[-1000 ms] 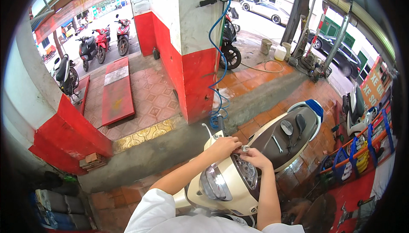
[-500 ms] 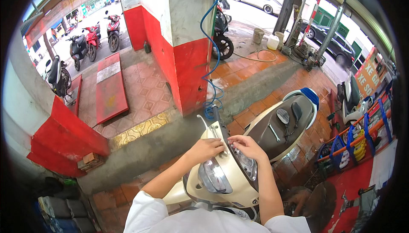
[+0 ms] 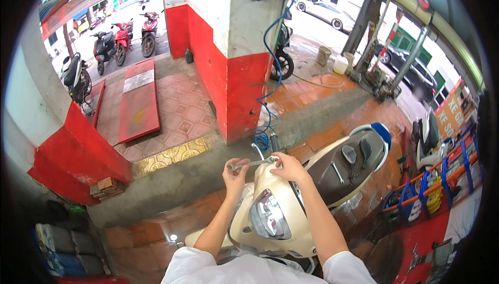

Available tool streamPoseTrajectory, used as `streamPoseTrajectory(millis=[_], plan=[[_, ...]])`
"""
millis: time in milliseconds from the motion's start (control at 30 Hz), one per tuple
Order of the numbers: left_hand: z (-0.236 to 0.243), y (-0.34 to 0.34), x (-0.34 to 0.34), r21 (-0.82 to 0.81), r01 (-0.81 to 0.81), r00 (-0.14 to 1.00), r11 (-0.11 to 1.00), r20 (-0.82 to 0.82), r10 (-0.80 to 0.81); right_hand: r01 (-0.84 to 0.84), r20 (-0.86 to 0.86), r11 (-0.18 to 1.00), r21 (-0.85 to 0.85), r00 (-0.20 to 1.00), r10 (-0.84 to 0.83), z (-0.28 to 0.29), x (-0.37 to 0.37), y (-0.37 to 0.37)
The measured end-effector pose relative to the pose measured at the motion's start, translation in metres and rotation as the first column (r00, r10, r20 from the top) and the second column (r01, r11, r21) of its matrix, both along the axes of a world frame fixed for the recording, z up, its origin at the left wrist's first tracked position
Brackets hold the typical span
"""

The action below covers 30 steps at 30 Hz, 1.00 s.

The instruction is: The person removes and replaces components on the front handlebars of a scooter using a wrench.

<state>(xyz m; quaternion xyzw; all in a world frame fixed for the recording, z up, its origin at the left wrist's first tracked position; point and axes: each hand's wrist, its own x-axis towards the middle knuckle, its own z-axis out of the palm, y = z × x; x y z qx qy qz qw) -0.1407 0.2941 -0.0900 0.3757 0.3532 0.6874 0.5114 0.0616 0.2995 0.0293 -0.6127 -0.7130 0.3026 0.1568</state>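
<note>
A cream scooter stands in front of me, its front cover (image 3: 257,190) and headlight (image 3: 270,214) below my hands. My left hand (image 3: 235,179) pinches one end of a metal wrench (image 3: 254,163). The wrench's other end sits at the top of the handlebar cover, beside the brake lever (image 3: 258,151) and black grip (image 3: 274,141). There my right hand (image 3: 289,168) closes its fingertips around the wrench's end; the fastener under it is too small to make out. On the brown seat (image 3: 327,180) lie a second wrench (image 3: 338,172) and two mirrors (image 3: 349,154).
A red and white pillar (image 3: 247,97) rises ahead, with a coiled blue hose (image 3: 265,139) at its foot. A rack (image 3: 416,195) with blue straps stands on the right. Red ramp (image 3: 140,104) and parked motorbikes (image 3: 149,32) are at the far left; stacked grey items (image 3: 67,250) lie near left.
The wrench now shows between my hands at the handlebar. My left hand has moved left, away from the cover, and my right hand has moved to the wrench's end. The view has shifted slightly.
</note>
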Motion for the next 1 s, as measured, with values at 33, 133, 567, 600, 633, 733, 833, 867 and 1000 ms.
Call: streamPoseTrajectory(millis=[33, 133, 567, 600, 633, 733, 833, 867, 1000], plan=[[0.003, 0.008, 0.002, -0.032, 0.021, 0.998, 0.999, 0.059, -0.019, 0.006, 0.04, 1.0, -0.017, 0.999, -0.005, -0.001, 0.001, 0.005], [0.011, 0.038, 0.004, -0.137, 0.092, 0.99, 0.986, 0.118, -0.076, 0.003, 0.115, 0.997, -0.076, 0.993, 0.006, -0.008, 0.0, 0.016], [0.033, 0.152, 0.084, -0.335, 0.338, 0.682, 0.88, -0.557, -0.474, 0.343, -0.533, 0.934, -0.102, 0.774, -0.343, -0.057, 0.024, 0.018], [0.031, 0.156, 0.093, -0.279, 0.339, 0.586, 0.898, -0.684, -0.434, 0.379, -0.642, 0.894, -0.239, 0.629, -0.438, -0.055, 0.03, 0.019], [0.033, 0.154, 0.098, -0.226, 0.404, 0.552, 0.886, -0.713, -0.433, 0.378, -0.718, 0.845, -0.379, 0.455, -0.526, -0.046, 0.027, 0.017], [0.045, 0.141, 0.117, -0.152, 0.631, 0.474, 0.761, -0.701, -0.533, 0.32, -0.816, 0.768, -0.554, -0.025, -0.578, -0.028, 0.034, 0.019], [0.076, 0.104, 0.138, -0.214, 0.809, 0.349, 0.547, -0.573, -0.741, 0.326, -0.815, 0.751, -0.574, -0.147, -0.56, -0.013, 0.063, 0.001], [0.079, 0.097, 0.135, -0.178, 0.792, 0.351, 0.584, -0.65, -0.674, 0.34, -0.814, 0.748, -0.57, -0.113, -0.57, -0.007, 0.064, -0.003], [0.084, 0.065, 0.124, -0.124, 0.745, 0.356, 0.656, -0.757, -0.548, 0.412, -0.786, 0.757, -0.507, 0.14, -0.602, -0.02, 0.087, -0.027]])
